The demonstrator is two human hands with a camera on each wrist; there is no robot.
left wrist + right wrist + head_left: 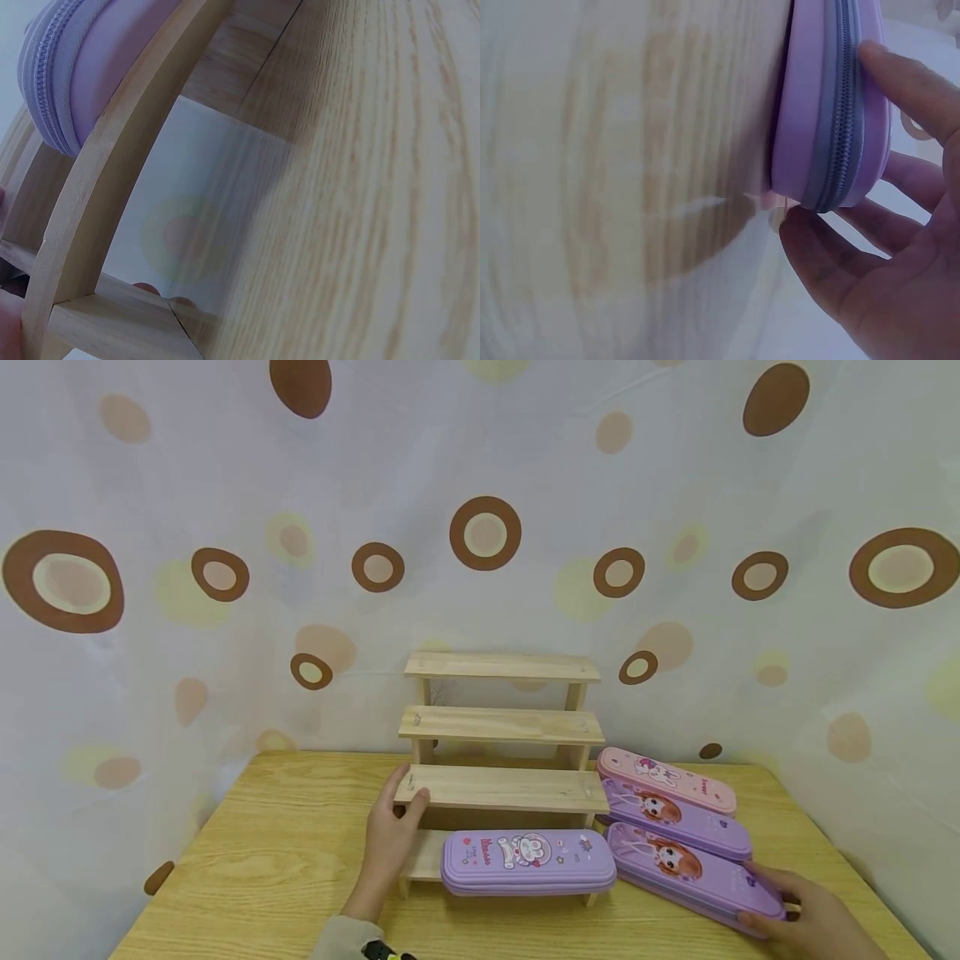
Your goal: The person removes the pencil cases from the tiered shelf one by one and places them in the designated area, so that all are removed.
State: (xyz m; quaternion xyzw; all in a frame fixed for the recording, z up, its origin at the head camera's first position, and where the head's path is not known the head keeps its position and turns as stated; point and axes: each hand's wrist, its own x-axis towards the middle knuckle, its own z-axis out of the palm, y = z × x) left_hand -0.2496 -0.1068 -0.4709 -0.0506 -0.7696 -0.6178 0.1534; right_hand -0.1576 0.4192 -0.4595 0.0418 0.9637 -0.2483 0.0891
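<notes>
My left hand point(390, 837) holds the left end of a step of the wooden stepped rack point(501, 787), its thumb on the board's top. On the lowest step, toward the right, lies a purple pencil case with a bunny print point(528, 860). My right hand point(813, 912) grips the right end of the nearest purple pencil case with a doll print point(678, 872), right of the rack. In the right wrist view, fingers and thumb sit round the end of this zipped case point(802, 105). The left wrist view shows the bunny case's zipper point(52, 90) and little of the left hand.
Behind the gripped case lie another purple doll-print pencil case point(675, 818) and a pink bunny-print one point(667, 778), side by side on the wooden table point(285, 852). A white curtain with brown circles point(420, 468) hangs behind the table.
</notes>
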